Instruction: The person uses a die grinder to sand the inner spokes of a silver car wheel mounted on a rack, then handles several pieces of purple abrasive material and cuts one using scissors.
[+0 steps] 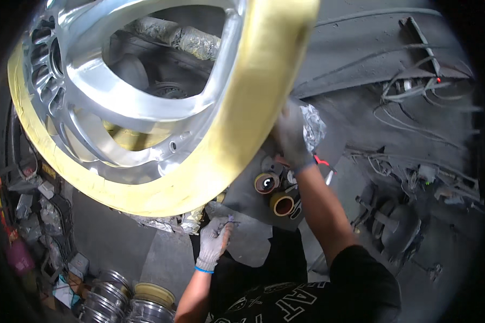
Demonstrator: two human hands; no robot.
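Wheel fills the upper left, polished silver spokes with yellow tape round the outer edge, and it's so big it blocks a lot of the view behind it. Far left there's a heap of clutter with a pink bag, then some stacked wheels down below.

Left hand, in a white glove, sits just under the wheel with fingers curled; can't tell if it's pinching something small. Couple of tape rolls next, on a dark surface. Right hand is blurry in a grey glove, partly behind the wheel's edge, so no idea what its grip is like. Crumpled foil is right beside it, and loose cables hang further right.

Writing-wise: yellow print in the left clutter, pale lettering on the black shirt.
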